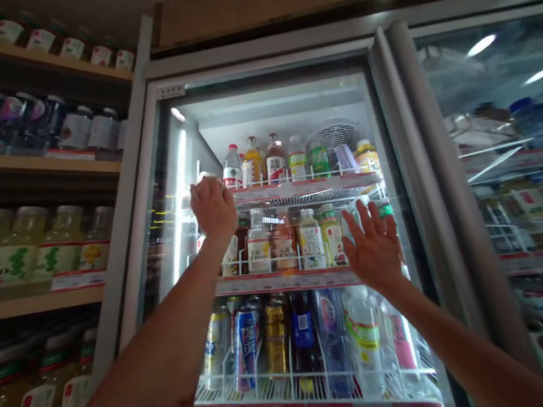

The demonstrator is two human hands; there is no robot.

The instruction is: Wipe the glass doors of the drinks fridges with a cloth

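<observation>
A glass-fronted drinks fridge [262, 63] stands before me, its lit shelves seen through the glass. My left hand [214, 206] is raised at the left side of the glass, level with the top shelf. Its fingers are curled closed, and what they hold, if anything, is hidden. A small white shape [205, 174] shows just above the knuckles; I cannot tell whether it is a bottle cap or something in the hand. My right hand [372, 246] is spread open near the right side, in front of the middle shelf. Whether its palm touches the glass is unclear.
Inside are bottles such as an orange drink [252, 164] and a white-labelled tea bottle [311, 241], with cans [247, 345] lower down. Wooden shelves [37, 302] of bottled drinks stand at left. A vertical door handle [442, 173] and a second fridge [525, 248] are at right.
</observation>
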